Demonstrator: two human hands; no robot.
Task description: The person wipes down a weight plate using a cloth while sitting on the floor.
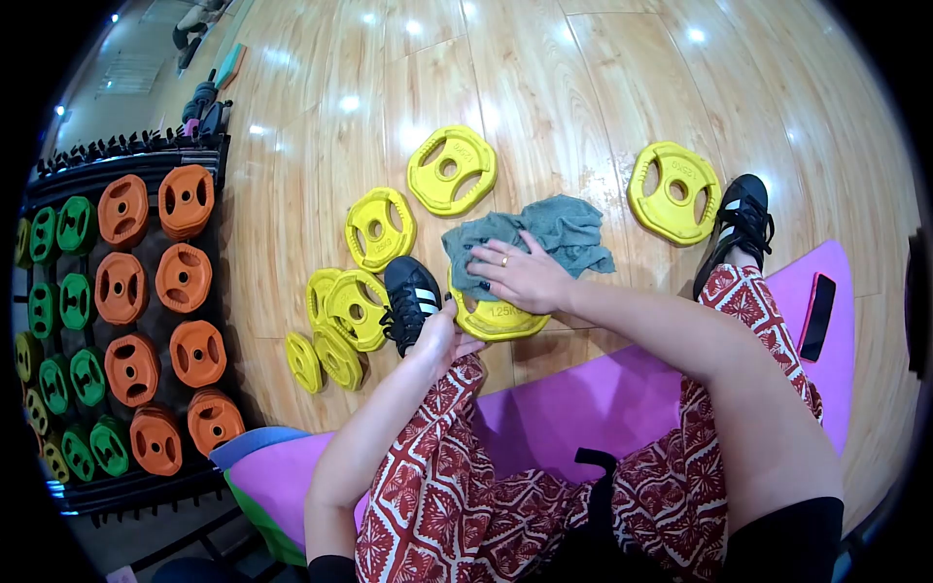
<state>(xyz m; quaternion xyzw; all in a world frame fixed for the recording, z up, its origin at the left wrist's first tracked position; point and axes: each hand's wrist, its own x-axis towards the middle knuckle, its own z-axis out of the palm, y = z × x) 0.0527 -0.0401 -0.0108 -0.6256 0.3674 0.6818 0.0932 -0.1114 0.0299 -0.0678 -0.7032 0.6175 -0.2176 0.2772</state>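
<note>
A yellow weight plate (501, 323) marked 1.25 stands between my feet, mostly covered by a grey-green cloth (564, 233). My left hand (442, 335) grips its left edge, thumb at the rim and fingers low along the side. On top, my right hand (525, 277) lies flat on the cloth, fingers stretched out and pressing it against the plate. A ring shows on one finger. The cloth's far end spreads in folds beyond the plate. Part of the plate's face is hidden under cloth and hand.
More yellow plates lie on the wooden floor: one ahead (450, 191), one by my right shoe (653, 206), several around my left shoe (413, 293). A rack of orange plates (122, 288) and green plates stands left. A phone (818, 316) rests on the pink mat (573, 394).
</note>
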